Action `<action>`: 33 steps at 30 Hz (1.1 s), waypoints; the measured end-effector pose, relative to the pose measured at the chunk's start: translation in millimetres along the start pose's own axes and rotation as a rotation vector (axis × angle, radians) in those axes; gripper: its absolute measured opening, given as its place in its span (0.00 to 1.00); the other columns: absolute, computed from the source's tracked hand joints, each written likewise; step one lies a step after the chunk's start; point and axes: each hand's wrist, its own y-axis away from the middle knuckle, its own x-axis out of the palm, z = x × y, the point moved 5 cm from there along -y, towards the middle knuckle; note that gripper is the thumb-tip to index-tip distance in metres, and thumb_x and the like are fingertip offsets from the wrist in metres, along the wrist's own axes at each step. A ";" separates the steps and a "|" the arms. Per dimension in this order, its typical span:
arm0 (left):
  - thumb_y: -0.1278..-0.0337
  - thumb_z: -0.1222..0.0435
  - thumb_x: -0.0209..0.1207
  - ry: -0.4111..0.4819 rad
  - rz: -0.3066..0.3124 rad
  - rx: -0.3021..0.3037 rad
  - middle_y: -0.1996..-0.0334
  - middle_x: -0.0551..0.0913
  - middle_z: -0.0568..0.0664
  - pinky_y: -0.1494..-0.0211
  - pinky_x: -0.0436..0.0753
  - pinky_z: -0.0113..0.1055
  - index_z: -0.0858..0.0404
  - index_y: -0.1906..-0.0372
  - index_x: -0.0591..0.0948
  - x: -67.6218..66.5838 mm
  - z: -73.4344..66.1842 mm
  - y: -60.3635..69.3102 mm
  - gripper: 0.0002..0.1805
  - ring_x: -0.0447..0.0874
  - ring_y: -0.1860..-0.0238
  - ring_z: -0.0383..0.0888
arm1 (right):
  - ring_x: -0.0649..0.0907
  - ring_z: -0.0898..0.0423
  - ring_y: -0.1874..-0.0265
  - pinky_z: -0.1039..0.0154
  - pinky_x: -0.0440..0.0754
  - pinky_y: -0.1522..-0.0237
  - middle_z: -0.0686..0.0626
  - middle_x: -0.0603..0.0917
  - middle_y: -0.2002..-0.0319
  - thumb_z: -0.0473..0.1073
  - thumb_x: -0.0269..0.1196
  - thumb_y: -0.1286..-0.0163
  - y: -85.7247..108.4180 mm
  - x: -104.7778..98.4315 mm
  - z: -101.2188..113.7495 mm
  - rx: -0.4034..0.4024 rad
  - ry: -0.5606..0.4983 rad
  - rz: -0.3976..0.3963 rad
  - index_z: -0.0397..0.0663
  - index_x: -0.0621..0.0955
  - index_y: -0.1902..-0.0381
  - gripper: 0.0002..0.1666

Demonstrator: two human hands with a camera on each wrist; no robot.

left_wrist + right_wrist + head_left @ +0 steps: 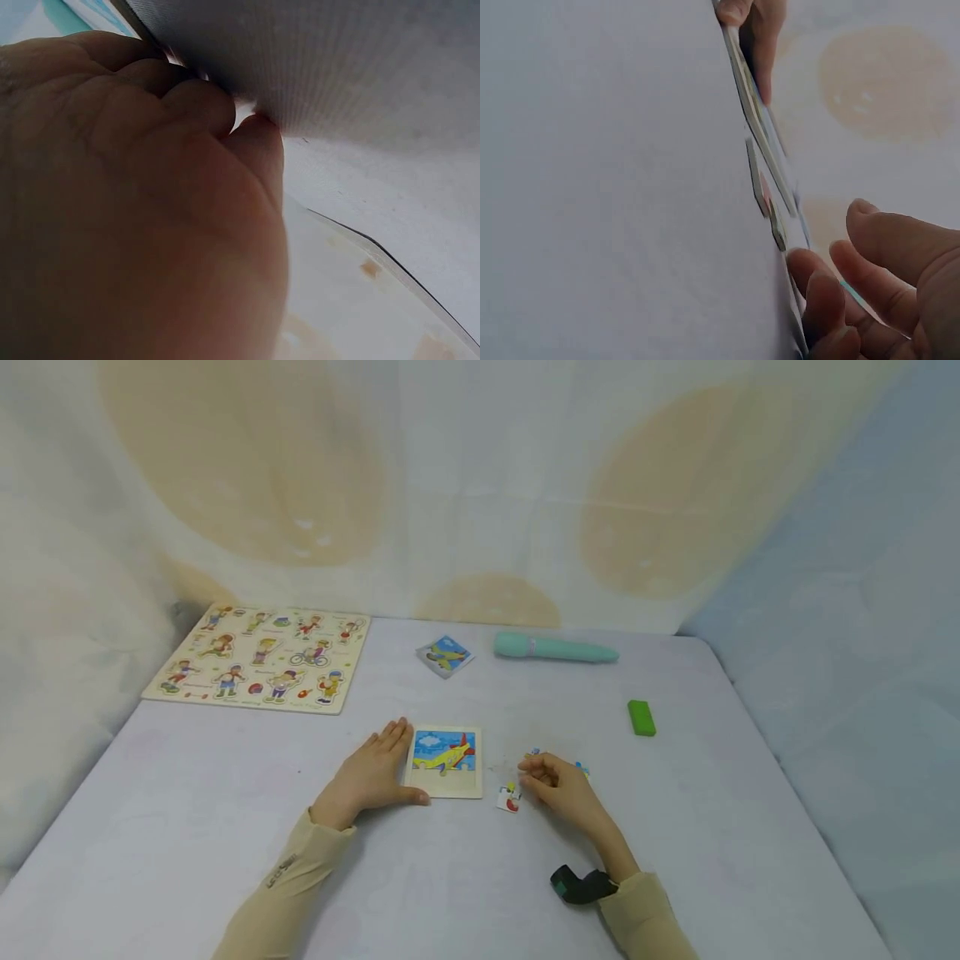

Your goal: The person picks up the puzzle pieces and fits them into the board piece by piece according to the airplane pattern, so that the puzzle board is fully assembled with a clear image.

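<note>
A small square jigsaw puzzle tray (447,785) lies on the white cloth, its upper part filled with a yellow and red airplane on blue, its lower strip bare wood. Along the tray's left edge rests my left hand (367,777), fingers straight and thumb at the lower left corner. My right hand (562,789) hovers among loose pieces to the right, fingers bent loosely; in the right wrist view its thumb (892,236) stands apart from the fingers with nothing between. Just left of it lies a white and red puzzle piece (507,802). Another piece (582,769) peeks out behind the hand.
A wooden board with sports figures (258,656) lies at the back left. Behind the tray are an airplane picture card (446,656) and a mint-green pen-shaped object (558,648). A green block (641,717) sits at right.
</note>
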 end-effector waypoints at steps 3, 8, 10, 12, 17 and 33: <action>0.60 0.37 0.68 0.003 0.008 -0.001 0.24 0.50 0.65 0.22 0.54 0.54 0.73 0.26 0.52 2.4 -0.6 -0.6 0.65 0.47 0.23 0.60 | 0.77 0.60 0.72 0.72 0.75 0.70 0.51 0.85 0.60 0.39 0.70 0.42 10.4 4.7 -1.7 -0.005 0.013 -0.023 0.50 0.81 0.49 0.21; 0.60 0.37 0.68 -0.001 0.007 0.007 0.24 0.50 0.64 0.22 0.53 0.54 0.72 0.26 0.52 3.3 -2.8 -1.5 0.65 0.46 0.23 0.59 | 0.75 0.60 0.73 0.72 0.73 0.71 0.54 0.82 0.62 0.35 0.75 0.50 20.0 10.6 4.0 -0.027 0.078 -0.054 0.53 0.81 0.48 0.30; 0.60 0.37 0.68 0.003 0.006 0.012 0.24 0.50 0.65 0.22 0.53 0.54 0.73 0.26 0.53 2.5 -3.9 -1.4 0.65 0.47 0.23 0.60 | 0.74 0.60 0.73 0.72 0.72 0.72 0.54 0.81 0.63 0.34 0.75 0.50 21.4 12.5 5.6 -0.025 0.103 -0.055 0.54 0.82 0.49 0.28; 0.60 0.37 0.68 0.001 0.008 0.012 0.24 0.50 0.65 0.22 0.53 0.55 0.73 0.26 0.53 1.5 -4.6 -1.2 0.65 0.47 0.23 0.60 | 0.73 0.60 0.72 0.72 0.71 0.73 0.54 0.80 0.64 0.34 0.74 0.48 21.9 14.4 6.2 -0.022 0.119 -0.047 0.54 0.82 0.50 0.26; 0.61 0.37 0.68 -0.012 0.005 0.008 0.24 0.50 0.65 0.22 0.54 0.55 0.73 0.26 0.53 0.2 -3.9 -1.0 0.65 0.47 0.23 0.60 | 0.71 0.59 0.73 0.72 0.68 0.75 0.53 0.77 0.68 0.32 0.71 0.45 21.6 17.0 7.1 -0.048 0.120 -0.035 0.49 0.82 0.51 0.22; 0.60 0.36 0.68 -0.006 0.012 0.001 0.24 0.48 0.65 0.22 0.52 0.55 0.72 0.25 0.51 2.6 1.4 -1.8 0.66 0.45 0.22 0.60 | 0.76 0.59 0.75 0.72 0.72 0.75 0.48 0.83 0.69 0.37 0.63 0.34 1.0 9.3 10.8 0.052 0.005 -0.034 0.44 0.81 0.49 0.15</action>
